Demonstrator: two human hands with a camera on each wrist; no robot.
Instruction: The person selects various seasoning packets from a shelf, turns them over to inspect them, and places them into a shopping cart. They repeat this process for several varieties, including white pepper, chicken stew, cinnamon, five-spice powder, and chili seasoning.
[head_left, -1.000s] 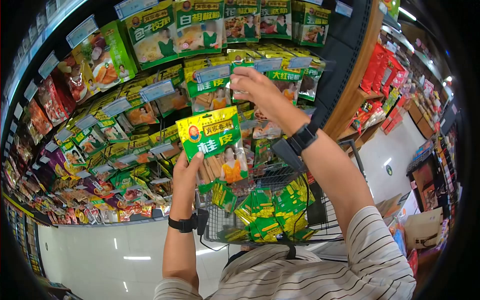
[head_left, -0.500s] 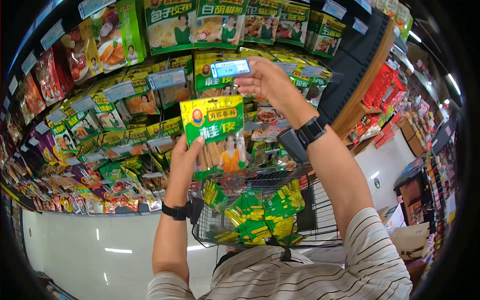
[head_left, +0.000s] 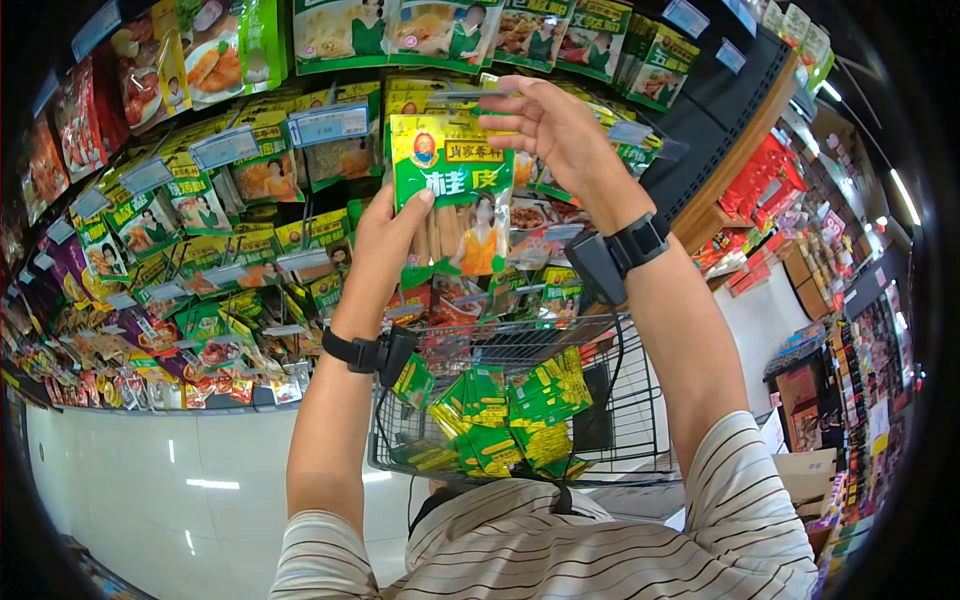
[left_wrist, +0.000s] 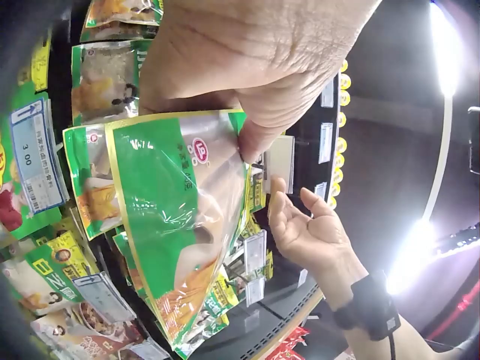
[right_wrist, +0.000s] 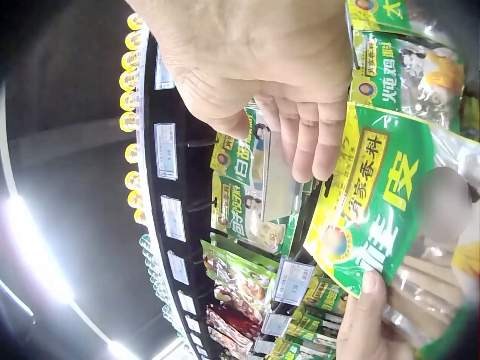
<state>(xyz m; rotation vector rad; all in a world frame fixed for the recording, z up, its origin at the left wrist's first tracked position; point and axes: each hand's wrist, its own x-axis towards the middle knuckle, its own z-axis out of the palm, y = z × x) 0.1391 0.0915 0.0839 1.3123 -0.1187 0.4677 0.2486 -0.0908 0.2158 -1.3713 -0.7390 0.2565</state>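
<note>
My left hand (head_left: 378, 240) grips a yellow and green packet of cinnamon bark (head_left: 462, 180) by its left side, thumb across the front. The packet is upright before the hanging rack, its top close to the raised right hand (head_left: 565, 130). That hand's fingers are extended at a clear price tag holder (right_wrist: 279, 180), which is tilted up. In the right wrist view, the fingertips overlap the holder, and the packet's top edge lies right beside them. The left wrist view shows the back of the packet, with the left hand's fingers partly hidden behind it.
Several rows of hanging spice packets (head_left: 265, 165) fill the shelf, with price tags (head_left: 330, 124) sticking out in front. Below my hands stands a wire shopping cart (head_left: 640, 420) holding green and yellow packets (head_left: 485, 400). A wooden shelf edge (head_left: 740, 150) runs along the right.
My left hand has raised the cinnamon packet toward the rack. The right hand's price tag, facing me half a second ago, is now tipped up. The head view has shifted slightly.
</note>
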